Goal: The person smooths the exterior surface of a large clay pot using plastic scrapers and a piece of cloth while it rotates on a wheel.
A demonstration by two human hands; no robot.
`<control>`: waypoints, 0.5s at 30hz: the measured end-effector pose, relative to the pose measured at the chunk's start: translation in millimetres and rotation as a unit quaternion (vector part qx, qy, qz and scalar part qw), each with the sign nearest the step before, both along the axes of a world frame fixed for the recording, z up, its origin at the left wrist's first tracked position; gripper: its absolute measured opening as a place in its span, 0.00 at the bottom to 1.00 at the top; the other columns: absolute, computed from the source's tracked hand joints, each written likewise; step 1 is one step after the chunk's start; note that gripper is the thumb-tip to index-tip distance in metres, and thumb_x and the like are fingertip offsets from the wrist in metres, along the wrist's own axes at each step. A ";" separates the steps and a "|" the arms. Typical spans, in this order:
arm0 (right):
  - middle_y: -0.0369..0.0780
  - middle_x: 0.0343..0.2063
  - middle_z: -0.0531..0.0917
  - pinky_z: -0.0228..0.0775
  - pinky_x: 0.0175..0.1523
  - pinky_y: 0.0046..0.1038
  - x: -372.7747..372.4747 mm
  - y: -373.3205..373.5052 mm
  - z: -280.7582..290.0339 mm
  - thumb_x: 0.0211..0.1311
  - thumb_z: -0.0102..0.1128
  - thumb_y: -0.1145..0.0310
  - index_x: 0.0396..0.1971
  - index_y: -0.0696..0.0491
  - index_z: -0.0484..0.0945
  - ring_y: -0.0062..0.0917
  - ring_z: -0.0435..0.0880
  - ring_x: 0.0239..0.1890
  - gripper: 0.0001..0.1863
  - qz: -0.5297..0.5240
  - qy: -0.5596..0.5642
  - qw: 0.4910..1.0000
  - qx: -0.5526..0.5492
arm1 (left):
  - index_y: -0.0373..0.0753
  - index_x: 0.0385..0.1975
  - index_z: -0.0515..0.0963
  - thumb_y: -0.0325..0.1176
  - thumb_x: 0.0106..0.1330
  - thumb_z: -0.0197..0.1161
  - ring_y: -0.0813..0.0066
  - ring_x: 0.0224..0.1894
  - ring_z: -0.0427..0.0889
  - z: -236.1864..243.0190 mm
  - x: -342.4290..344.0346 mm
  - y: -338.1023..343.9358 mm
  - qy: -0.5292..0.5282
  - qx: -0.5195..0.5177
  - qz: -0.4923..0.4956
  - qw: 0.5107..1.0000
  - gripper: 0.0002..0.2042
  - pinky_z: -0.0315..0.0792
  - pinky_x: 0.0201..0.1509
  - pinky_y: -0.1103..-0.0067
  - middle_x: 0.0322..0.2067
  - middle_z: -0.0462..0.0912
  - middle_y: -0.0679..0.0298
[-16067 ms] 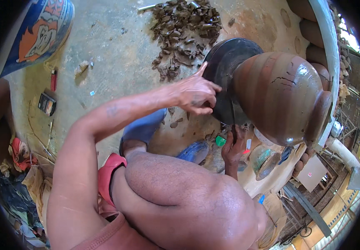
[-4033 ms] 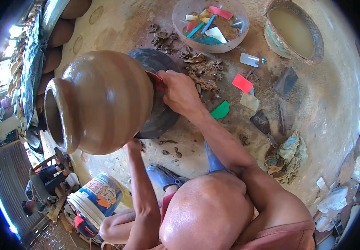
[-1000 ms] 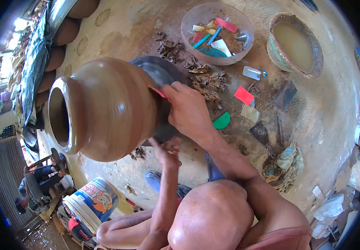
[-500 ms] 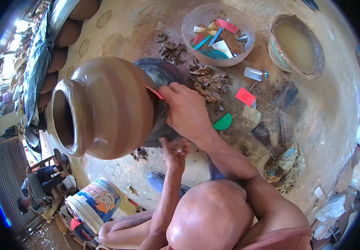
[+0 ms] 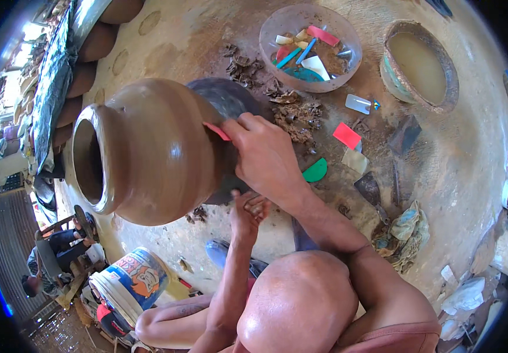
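A large wet brown clay pot (image 5: 166,153) rests against a dark round wheel (image 5: 227,97), its wide mouth toward the left of the picture. My right hand (image 5: 266,156) pinches a small red scraper (image 5: 216,130), whose edge touches the pot's wall close to its base. Below it, my left hand (image 5: 248,215) is near the wheel's lower edge with its fingers loosely bent and apart, holding nothing. Part of the wheel is hidden behind the pot and my right hand.
A clear basin (image 5: 348,70) holds several coloured scrapers and tools. Beside it stands a bucket of cloudy water (image 5: 421,65). Clay scraps (image 5: 298,120), a green half-round scraper (image 5: 316,170), another red scraper (image 5: 347,136) and a crumpled cloth (image 5: 404,235) lie right of the wheel.
Streaks and shine on the pot's surface have shifted, and its rim looks slightly different. My left hand has moved slightly up and right. The red scraper stays against the wall.
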State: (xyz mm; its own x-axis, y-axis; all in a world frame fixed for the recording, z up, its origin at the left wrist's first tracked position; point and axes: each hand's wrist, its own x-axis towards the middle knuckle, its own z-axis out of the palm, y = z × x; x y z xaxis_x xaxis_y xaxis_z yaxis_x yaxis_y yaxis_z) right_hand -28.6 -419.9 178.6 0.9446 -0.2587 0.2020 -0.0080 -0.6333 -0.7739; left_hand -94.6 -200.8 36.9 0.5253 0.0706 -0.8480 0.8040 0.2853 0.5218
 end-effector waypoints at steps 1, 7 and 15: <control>0.44 0.35 0.79 0.78 0.47 0.44 0.7 -4.3 0.8 0.46 0.63 0.79 0.43 0.54 0.79 0.44 0.83 0.44 0.20 -0.011 -0.011 1.000 -0.001 | 0.37 0.65 0.68 0.65 0.74 0.52 0.62 0.46 0.85 10.0 -0.6 -8.2 0.038 -0.019 -0.074 0.996 0.36 0.86 0.41 0.68 0.54 0.80 0.58; 0.44 0.36 0.80 0.78 0.46 0.44 5.4 2.3 23.8 0.46 0.63 0.80 0.44 0.54 0.79 0.44 0.83 0.44 0.21 -0.003 -0.031 1.000 -0.005 | 0.39 0.67 0.69 0.56 0.77 0.50 0.59 0.63 0.79 0.9 101.1 99.8 -0.281 0.068 -0.025 0.957 0.29 0.79 0.62 0.64 0.63 0.77 0.55; 0.44 0.37 0.80 0.78 0.46 0.43 -8.3 1.4 13.6 0.45 0.64 0.80 0.44 0.54 0.79 0.44 0.83 0.44 0.21 -0.002 0.002 1.000 -0.008 | 0.49 0.68 0.67 0.72 0.69 0.54 0.62 0.46 0.85 2.7 7.1 -0.1 -0.009 -0.045 -0.006 0.999 0.38 0.83 0.45 0.62 0.50 0.82 0.58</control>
